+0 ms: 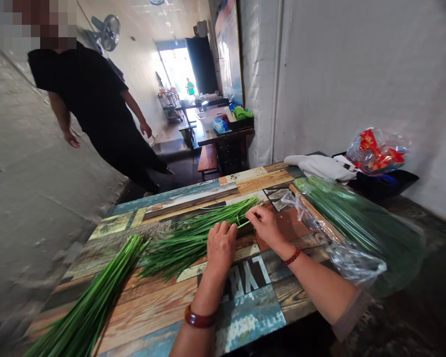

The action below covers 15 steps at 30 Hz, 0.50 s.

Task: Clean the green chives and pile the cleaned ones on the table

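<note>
At the near left of the worktop (152, 312) lies a neat bundle of stalks (96, 297), apart from both hands. Farther in, the left hand (222, 243) bends over a loose pile of greens (186, 235); whether its grip is closed on any cannot be told. The right hand (265, 225) seems to pinch a pale stalk (243, 224) at the pile's right end. The step looks like sorting stalks; the next move appears to call for a light pinch while the left hand steadies the rest. The pile runs leftward from both grips. A clear bag (371, 267) of more greens lies rightward; beyond the worktop is a person in black (92, 94).
</note>
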Available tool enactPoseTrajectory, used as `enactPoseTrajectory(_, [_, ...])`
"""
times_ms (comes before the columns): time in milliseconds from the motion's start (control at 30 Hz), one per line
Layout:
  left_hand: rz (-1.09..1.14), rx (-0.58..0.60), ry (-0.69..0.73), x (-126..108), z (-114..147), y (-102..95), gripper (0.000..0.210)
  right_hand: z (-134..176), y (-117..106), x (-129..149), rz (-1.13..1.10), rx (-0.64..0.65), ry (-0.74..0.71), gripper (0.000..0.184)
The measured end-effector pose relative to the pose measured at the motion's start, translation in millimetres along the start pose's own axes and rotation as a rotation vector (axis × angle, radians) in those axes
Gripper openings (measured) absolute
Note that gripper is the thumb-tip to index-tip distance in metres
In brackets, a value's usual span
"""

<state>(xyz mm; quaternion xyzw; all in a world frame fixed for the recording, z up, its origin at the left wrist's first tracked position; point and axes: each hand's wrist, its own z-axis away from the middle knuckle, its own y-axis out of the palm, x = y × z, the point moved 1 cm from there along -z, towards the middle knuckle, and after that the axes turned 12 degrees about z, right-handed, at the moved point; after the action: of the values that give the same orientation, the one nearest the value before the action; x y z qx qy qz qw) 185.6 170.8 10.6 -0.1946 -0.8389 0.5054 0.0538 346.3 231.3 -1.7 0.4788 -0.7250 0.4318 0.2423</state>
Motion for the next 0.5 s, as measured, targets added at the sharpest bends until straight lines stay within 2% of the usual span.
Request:
enactPoseTrajectory(100, [0.014,-0.014,-0.015,1.1,0.8,0.4,0.015,-4.6,-5.5,-8.6,-0.081,-0.012,0.166,0.027])
enactPoseTrajectory(167, [0.029,-0.020,-0.011,1.7,1.1,0.5,0.017,-6.9,-9.9,-9.9,-0.108,0.002,0.193,0.033])
enactPoseTrajectory(367, [0.030,-0.029,0.021,1.2,2.0,-1.8,0.021,-6.7,-12.9,-5.1,-0.078,0.173,0.027,0.038])
enactPoseTrajectory(500, [0.055,-0.038,0.034,0.2,2.2,-3.1,0.023,-4.9,-9.0,-7.7,0.031,0.261,-0.004,0.040])
